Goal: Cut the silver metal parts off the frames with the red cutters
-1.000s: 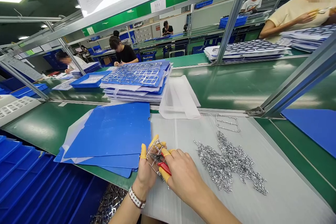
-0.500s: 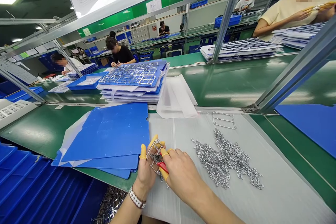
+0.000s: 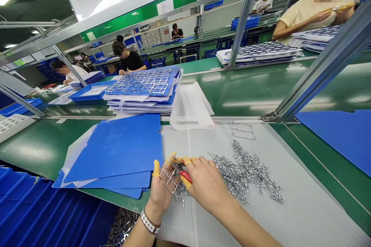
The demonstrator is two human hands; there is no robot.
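My left hand (image 3: 160,196), wearing yellow finger cots, grips a small silver sprue frame (image 3: 164,181) with crossbars. In my right hand (image 3: 207,183), also in finger cots, are red-handled nippers (image 3: 186,176). Their jaws are at the frame's right side, partly hidden by my fingers. Below the hands, a few small twisted silver pieces (image 3: 182,192) lie on a translucent sheet (image 3: 214,224). Farther right on that sheet spreads a large heap of the same shiny pieces (image 3: 246,175). Behind the heap lies another silver sprue frame (image 3: 242,130).
Blue plastic sheets (image 3: 116,150) lie left of my hands. Beyond them stands a stack of sheets bearing silver frames (image 3: 142,83). Blue bins (image 3: 34,208) and discarded sprues (image 3: 123,224) are lower left. A metal post (image 3: 315,69) rises at right. Several people sit beyond the bench.
My right hand has drawn the nippers slightly right, away from the middle of the frame. More of the frame now shows in my left hand. The camera view has shifted slightly.
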